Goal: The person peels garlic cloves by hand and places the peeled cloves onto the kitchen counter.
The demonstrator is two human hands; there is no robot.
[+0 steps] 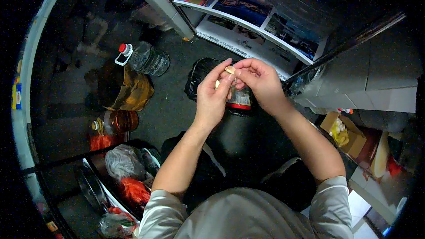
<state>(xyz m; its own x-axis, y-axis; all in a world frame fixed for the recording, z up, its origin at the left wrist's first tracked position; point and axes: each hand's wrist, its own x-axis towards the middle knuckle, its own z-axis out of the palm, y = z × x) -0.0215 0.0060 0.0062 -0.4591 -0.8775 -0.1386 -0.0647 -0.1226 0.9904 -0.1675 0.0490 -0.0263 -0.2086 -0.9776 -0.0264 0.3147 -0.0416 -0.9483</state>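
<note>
In the head view my left hand (211, 99) pinches a pale garlic clove (229, 69) between thumb and fingertips. A second pale piece, likely another clove (217, 84), is tucked in the same palm. My right hand (264, 84) meets it from the right, thumb and forefinger closed at the clove's edge, where a thin shred hangs down. Below both hands stands a black-lined bin (195, 77). A container with a red and white label (241, 102) shows under my fingers, partly hidden by them.
At the left stand a large clear bottle with a red cap (150, 59), a brown paper bag (133, 89) and an amber oil bottle (124, 121). Plastic bags (124, 161) fill a crate at lower left. A cardboard box (354, 139) with pale bulbs sits right. Printed panels (248, 44) line the front.
</note>
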